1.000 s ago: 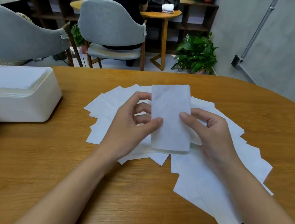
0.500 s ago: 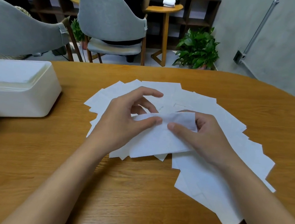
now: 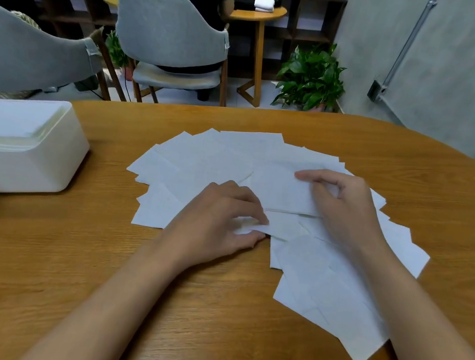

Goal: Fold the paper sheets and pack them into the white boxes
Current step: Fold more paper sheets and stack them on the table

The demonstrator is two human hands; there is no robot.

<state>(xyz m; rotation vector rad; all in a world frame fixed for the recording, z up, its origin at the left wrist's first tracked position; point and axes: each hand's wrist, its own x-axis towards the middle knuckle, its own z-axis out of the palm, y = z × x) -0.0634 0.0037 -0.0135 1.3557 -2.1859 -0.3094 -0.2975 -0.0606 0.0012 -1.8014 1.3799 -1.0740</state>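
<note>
While loose paper sheets (image 3: 203, 158) lie fanned over the wooden table (image 3: 103, 253), left hand (image 3: 220, 216) pinches the near sheet (image 3: 282, 229) by its edge, fingers curled. Right hand (image 3: 343, 203) grips the upper sheet (image 3: 279, 190) just beyond. White box (image 3: 26, 155) sits far left, well apart.

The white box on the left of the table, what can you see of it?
The white box is rectangular with rounded corners and looks like smooth plastic. It stands upright at the far left of the wooden table, open-topped, filled nearly to its rim with what looks like a flat stack of white sheets. The loose paper sheets lie apart to its right.
</note>
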